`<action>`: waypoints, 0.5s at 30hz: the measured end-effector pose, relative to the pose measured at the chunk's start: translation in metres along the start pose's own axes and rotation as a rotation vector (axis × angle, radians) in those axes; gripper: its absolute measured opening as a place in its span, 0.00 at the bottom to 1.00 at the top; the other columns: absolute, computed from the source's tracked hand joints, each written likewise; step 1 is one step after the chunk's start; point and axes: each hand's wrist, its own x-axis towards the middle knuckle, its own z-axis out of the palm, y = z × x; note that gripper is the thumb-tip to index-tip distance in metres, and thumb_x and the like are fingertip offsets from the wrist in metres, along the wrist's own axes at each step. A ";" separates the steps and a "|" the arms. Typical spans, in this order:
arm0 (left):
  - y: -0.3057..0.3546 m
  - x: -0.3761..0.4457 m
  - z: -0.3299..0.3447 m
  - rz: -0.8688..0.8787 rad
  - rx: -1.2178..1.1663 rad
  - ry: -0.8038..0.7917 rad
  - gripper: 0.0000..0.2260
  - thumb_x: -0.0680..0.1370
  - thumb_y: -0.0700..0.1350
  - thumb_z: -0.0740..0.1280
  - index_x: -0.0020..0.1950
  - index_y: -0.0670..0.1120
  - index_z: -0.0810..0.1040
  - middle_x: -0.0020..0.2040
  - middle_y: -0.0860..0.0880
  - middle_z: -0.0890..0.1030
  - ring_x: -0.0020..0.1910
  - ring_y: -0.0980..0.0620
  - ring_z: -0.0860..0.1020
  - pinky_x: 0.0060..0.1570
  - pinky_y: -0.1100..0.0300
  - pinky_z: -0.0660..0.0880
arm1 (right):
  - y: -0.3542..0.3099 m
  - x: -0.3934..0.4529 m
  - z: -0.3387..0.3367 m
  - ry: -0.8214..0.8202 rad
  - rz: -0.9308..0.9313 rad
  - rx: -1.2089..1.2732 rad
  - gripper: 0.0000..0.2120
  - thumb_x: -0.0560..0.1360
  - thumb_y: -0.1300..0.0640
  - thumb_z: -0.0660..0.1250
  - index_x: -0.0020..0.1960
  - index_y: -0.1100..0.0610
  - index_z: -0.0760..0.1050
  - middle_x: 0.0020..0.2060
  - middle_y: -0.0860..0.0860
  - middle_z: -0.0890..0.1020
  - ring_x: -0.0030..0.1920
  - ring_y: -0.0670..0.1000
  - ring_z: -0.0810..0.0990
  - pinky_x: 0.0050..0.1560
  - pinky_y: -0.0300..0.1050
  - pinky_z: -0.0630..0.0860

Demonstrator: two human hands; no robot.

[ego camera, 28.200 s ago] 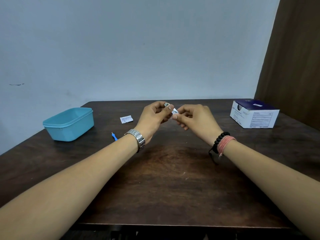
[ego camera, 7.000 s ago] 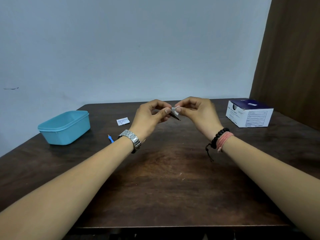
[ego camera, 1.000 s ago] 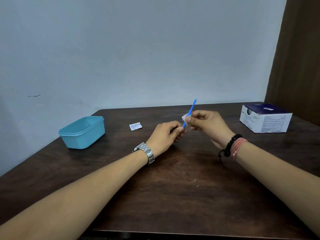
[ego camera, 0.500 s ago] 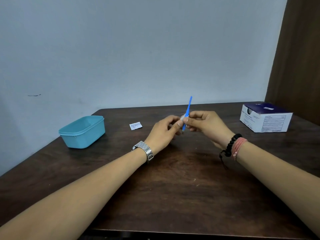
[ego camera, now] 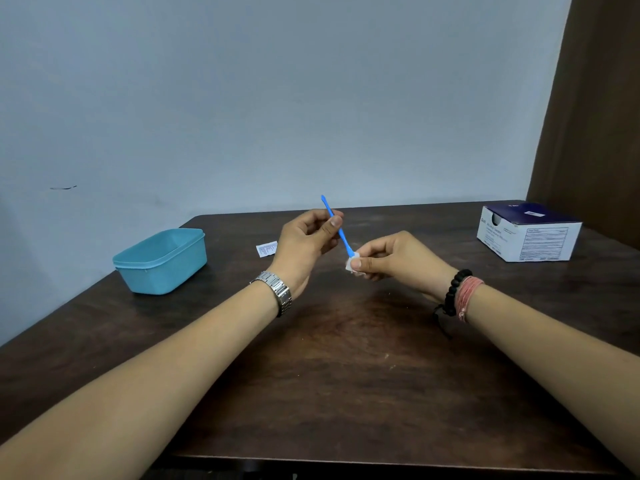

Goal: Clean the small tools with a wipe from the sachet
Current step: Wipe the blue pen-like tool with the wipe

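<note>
A thin blue plastic tool (ego camera: 341,233) slants from upper left to lower right above the middle of the table. My left hand (ego camera: 306,242) pinches it near its upper part between thumb and fingers. My right hand (ego camera: 391,258) pinches a small folded white wipe (ego camera: 351,265) around the tool's lower end. A small white sachet (ego camera: 266,249) lies flat on the table behind my left hand. No other small tool is visible.
A light blue plastic tub (ego camera: 161,259) stands at the left of the dark wooden table (ego camera: 329,375). A white and dark blue cardboard box (ego camera: 528,235) sits at the far right. A pale wall runs behind the table, a brown panel at the right.
The blue tool has tipped from leaning right to leaning left. My left hand rose to its upper part, and my right hand with the wipe slid down to its lower end.
</note>
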 end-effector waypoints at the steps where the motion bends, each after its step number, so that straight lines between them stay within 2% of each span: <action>1: 0.001 0.000 -0.001 -0.004 -0.018 0.006 0.04 0.77 0.39 0.68 0.46 0.46 0.82 0.39 0.53 0.82 0.40 0.59 0.80 0.44 0.64 0.77 | 0.000 0.000 0.000 -0.003 -0.002 0.008 0.02 0.73 0.61 0.74 0.43 0.59 0.85 0.34 0.51 0.85 0.33 0.43 0.79 0.38 0.34 0.77; 5: 0.004 0.002 -0.004 0.008 -0.054 0.034 0.05 0.78 0.38 0.66 0.47 0.46 0.81 0.41 0.53 0.82 0.39 0.59 0.80 0.43 0.65 0.77 | 0.002 0.002 -0.003 0.002 0.017 -0.044 0.02 0.72 0.61 0.74 0.42 0.59 0.85 0.33 0.51 0.85 0.32 0.44 0.79 0.36 0.35 0.77; 8: 0.005 0.005 -0.008 0.011 -0.058 0.058 0.05 0.79 0.37 0.66 0.49 0.44 0.81 0.44 0.53 0.83 0.39 0.60 0.80 0.43 0.66 0.77 | 0.007 0.004 -0.008 0.106 0.033 -0.089 0.02 0.73 0.63 0.73 0.42 0.61 0.84 0.30 0.50 0.83 0.30 0.44 0.78 0.34 0.35 0.77; 11: 0.003 0.002 -0.008 0.010 0.018 -0.001 0.05 0.78 0.38 0.66 0.50 0.45 0.81 0.41 0.53 0.82 0.40 0.59 0.80 0.45 0.64 0.77 | 0.006 0.007 -0.014 0.197 0.011 0.007 0.04 0.74 0.65 0.71 0.48 0.64 0.83 0.32 0.52 0.82 0.31 0.42 0.78 0.36 0.34 0.78; 15: 0.000 -0.003 -0.002 0.025 0.132 -0.056 0.04 0.77 0.40 0.69 0.48 0.47 0.82 0.42 0.50 0.82 0.40 0.57 0.80 0.44 0.64 0.78 | 0.001 0.005 -0.007 0.130 -0.056 0.049 0.04 0.74 0.63 0.71 0.45 0.56 0.84 0.33 0.50 0.84 0.35 0.43 0.80 0.41 0.36 0.79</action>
